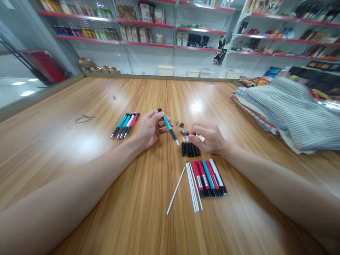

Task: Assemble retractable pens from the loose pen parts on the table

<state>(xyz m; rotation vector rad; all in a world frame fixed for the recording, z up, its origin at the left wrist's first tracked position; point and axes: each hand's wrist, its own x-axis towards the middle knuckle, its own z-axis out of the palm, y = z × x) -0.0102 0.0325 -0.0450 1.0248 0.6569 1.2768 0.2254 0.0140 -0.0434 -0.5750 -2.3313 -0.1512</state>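
Note:
My left hand (150, 129) is closed on a teal pen (168, 123) with black ends, slanted so that its white tip points down to the right. My right hand (208, 137) rests with fingers curled over small silver pen tips (183, 132); what its fingertips pinch, if anything, is hidden. Just below it lie several black rubber grips (190, 149), partly covered by the fingers. Small springs (181, 125) lie beyond. Nearer me are several white ink refills (191, 186), one set at an angle, beside a row of pink, teal and white pen barrels (208, 177).
Whole pens (124, 125) lie side by side left of my left hand. A grey looped cord (85, 118) and a tiny bit (114, 97) are farther left on the wooden table (111, 198). Folded cloths (289, 113) are stacked at the right. Stocked shelves (147, 24) stand behind.

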